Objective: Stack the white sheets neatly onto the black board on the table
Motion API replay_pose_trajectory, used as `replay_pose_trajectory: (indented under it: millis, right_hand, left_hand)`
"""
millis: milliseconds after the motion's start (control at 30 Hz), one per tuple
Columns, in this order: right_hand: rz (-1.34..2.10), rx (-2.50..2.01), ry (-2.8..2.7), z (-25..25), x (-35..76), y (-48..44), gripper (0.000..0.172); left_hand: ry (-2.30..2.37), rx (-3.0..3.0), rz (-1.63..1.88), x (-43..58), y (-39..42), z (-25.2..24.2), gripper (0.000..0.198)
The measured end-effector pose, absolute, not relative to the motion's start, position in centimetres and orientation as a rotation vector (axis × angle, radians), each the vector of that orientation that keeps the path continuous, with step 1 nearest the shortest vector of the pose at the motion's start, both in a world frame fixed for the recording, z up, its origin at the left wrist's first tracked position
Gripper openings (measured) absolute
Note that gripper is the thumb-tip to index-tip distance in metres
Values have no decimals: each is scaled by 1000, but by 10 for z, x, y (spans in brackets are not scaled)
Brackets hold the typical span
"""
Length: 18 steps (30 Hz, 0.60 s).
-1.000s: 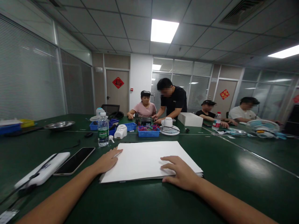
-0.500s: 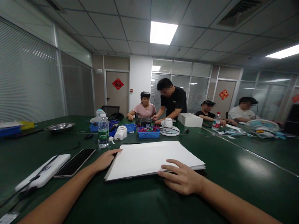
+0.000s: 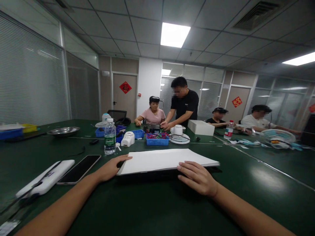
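White paper stack [image 3: 157,160], 12 o'clock on tabletop [image 3: 137,209]; L hand [image 3: 108,168] at its 9 o'clock edge, R hand [image 3: 199,179] at 5, fingers extended, grips unclear. Prob. light, floppy, slick; best held 9 & 3.

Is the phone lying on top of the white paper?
No, the phone lies on the green table, to the left of the white paper, with the left hand between them.

A green table [image 3: 147,206] carries a phone [image 3: 79,169], water bottle [image 3: 110,138] and metal dish [image 3: 62,131].
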State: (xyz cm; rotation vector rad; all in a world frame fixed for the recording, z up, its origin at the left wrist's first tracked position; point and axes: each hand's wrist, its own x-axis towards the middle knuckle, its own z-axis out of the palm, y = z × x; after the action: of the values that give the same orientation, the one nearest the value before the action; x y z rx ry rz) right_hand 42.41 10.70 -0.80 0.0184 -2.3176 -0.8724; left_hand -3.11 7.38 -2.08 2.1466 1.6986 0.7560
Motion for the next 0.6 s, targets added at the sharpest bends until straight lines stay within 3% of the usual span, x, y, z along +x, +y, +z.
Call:
replay_pose_trajectory:
  millis: [167,333,600]
  right_hand:
    - [-757,-196,-2255,-18,426,120,33]
    - [-724,-327,-2206,-21,420,120,24]
    - [-723,-468,-2189,21,427,104,21]
  left_hand:
    - [1686,2153,810,-27,73,-19,65]
    - [1726,2143,811,-24,74,-21,64]
    - [1762,2175,821,-20,73,-21,72]
